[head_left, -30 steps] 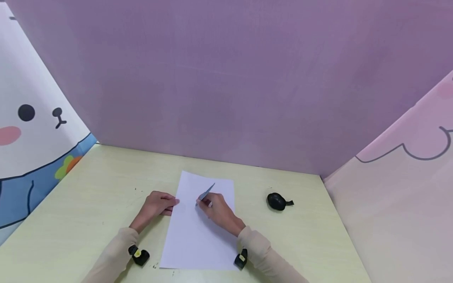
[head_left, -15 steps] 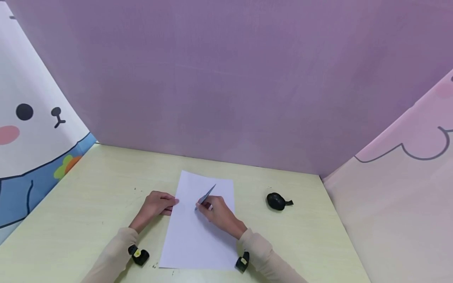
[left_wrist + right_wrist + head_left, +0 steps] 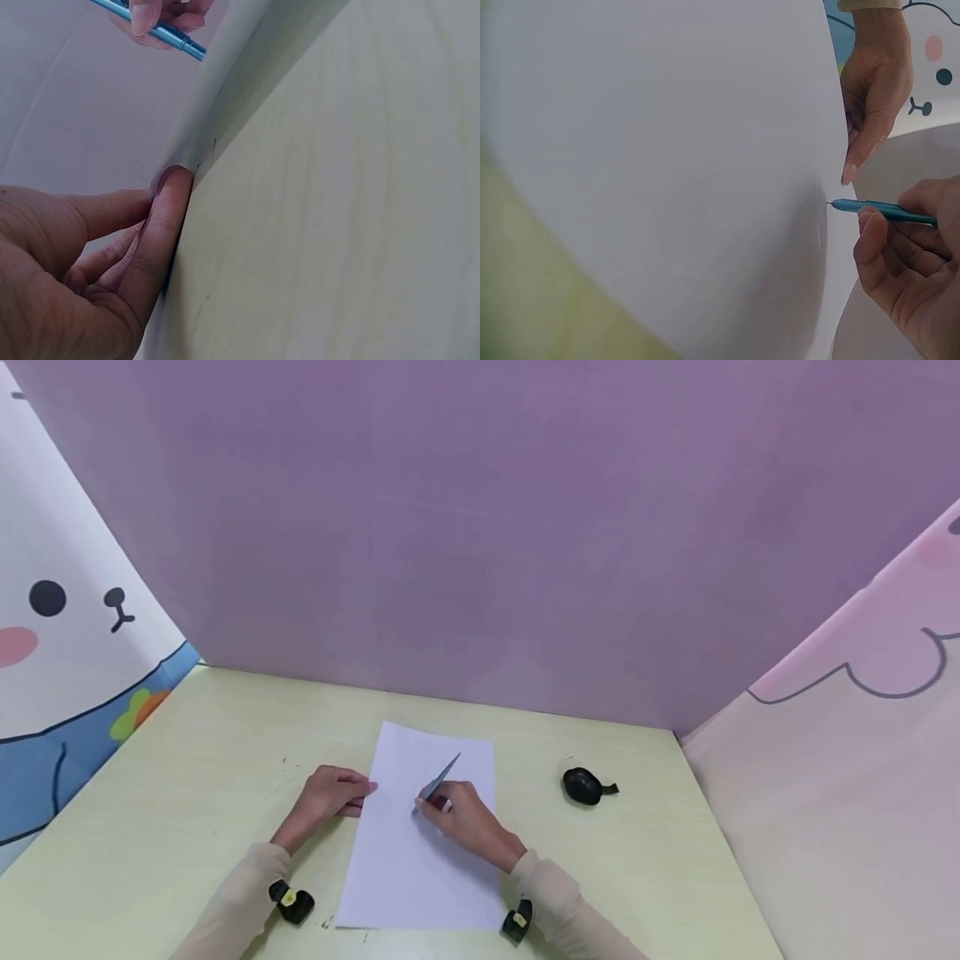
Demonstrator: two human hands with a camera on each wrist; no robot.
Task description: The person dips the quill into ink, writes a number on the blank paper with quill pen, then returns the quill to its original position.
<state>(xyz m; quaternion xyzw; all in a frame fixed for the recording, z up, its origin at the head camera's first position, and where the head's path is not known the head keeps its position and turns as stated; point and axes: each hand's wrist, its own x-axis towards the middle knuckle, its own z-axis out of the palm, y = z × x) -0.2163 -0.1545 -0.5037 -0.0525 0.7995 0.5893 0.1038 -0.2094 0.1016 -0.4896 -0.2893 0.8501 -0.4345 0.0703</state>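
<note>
While the table [image 3: 637,852] supports the paper [image 3: 405,877] beneath the right grip [image 3: 467,818], the left grip [image 3: 328,792] pinches the paper's edge; the right grip holds the pen [image 3: 889,211], tip at the paper. Apparent step: drawing. The next stroke likely requires steady paper.

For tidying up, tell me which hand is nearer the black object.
Right. The right hand, over the paper, is left of the black object; the left hand is farther left.
</note>
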